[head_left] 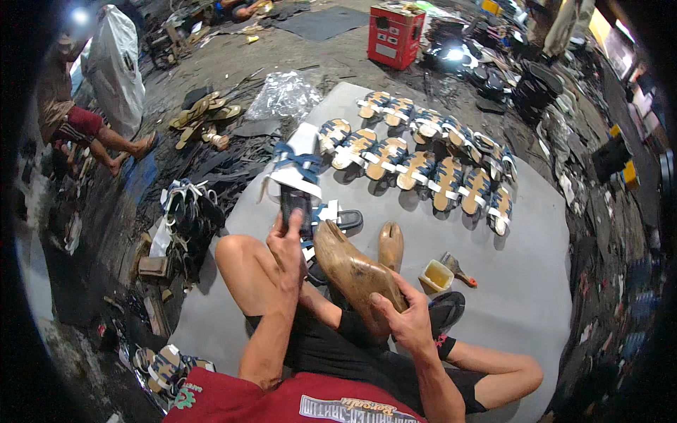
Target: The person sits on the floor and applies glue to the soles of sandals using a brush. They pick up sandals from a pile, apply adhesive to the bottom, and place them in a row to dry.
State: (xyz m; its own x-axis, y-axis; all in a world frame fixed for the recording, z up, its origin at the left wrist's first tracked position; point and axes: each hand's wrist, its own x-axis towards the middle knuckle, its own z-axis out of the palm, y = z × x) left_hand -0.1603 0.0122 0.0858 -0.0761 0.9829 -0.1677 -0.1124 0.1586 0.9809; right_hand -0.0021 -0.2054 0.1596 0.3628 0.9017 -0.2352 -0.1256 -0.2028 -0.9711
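The right hand (403, 319) grips a wooden shoe last (352, 271), fingers (381, 303) closed around its heel end, over the lap near the grey mat's (536, 268) near edge. The left hand (289, 243) closes on a dark sandal sole (296, 204) with blue straps — held just beside the last's toe. A second last (390, 244), a glue tub (436, 276) and brush (458, 268) lie mid-mat; rows of finished sandals (430, 166) line the far edge.

Smooth bare-wood shoe last (352, 271) (faintly glossy), matt grey sheet (536, 233)
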